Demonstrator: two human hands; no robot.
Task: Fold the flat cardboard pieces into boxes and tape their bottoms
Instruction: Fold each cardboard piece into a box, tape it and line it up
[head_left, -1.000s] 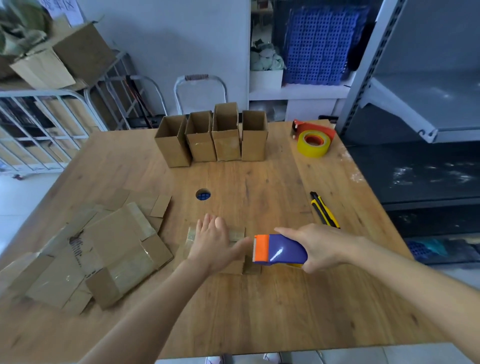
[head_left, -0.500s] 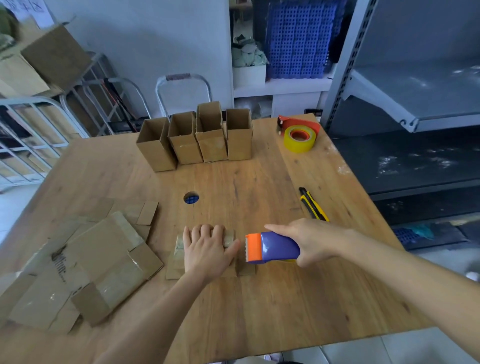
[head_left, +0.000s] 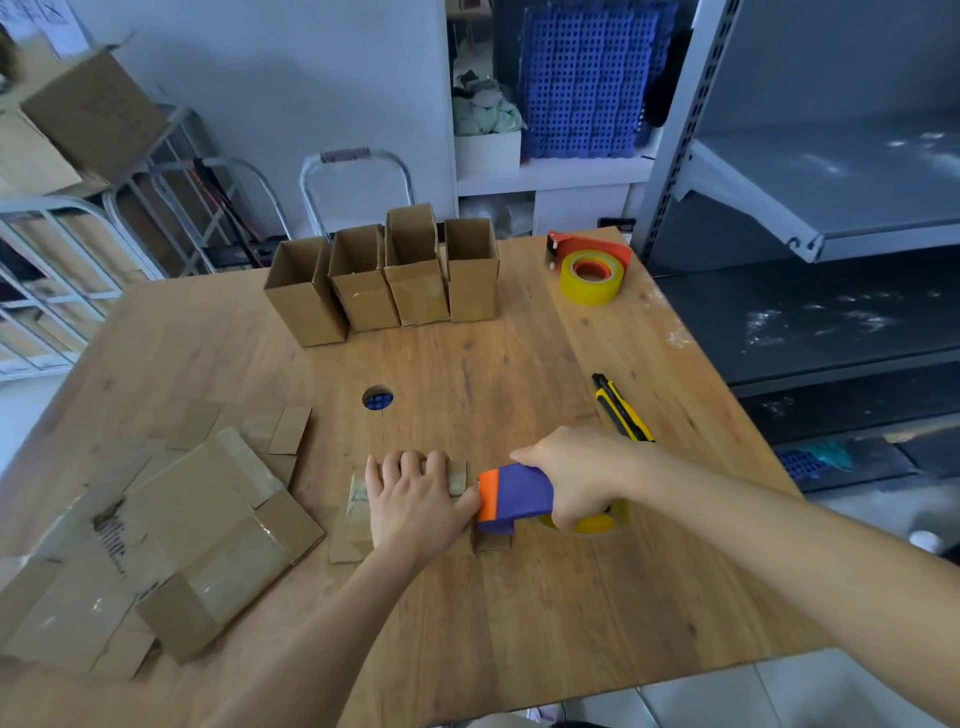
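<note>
Here the small cardboard box (head_left: 354, 527) lies near the middle of the wooden table (head_left: 519, 629), a little toward the near edge, with glossy tape showing on its left part. The left hand (head_left: 413, 501) rests palm down on top of it, pressing it onto the table, fingers spread and reaching its far edge, so nothing is clasped. Just to the right, the right hand (head_left: 582, 475) is clenched around the handle of a purple and orange tape dispenser (head_left: 511, 499). Its orange front end touches the left thumb at the box's right side, and a yellow roll shows under the wrist.

To the left lies a loose pile of flat cardboard pieces (head_left: 171, 545), some overlapping. Beyond the hands there is a round hole (head_left: 377, 399) in the tabletop. A yellow and black utility knife (head_left: 623, 410) lies to the right, just beyond the right hand. At the far side stand four open boxes (head_left: 389, 280) in a row, touching one another, and to their right a yellow tape roll (head_left: 592, 275) sits in a red holder
</note>
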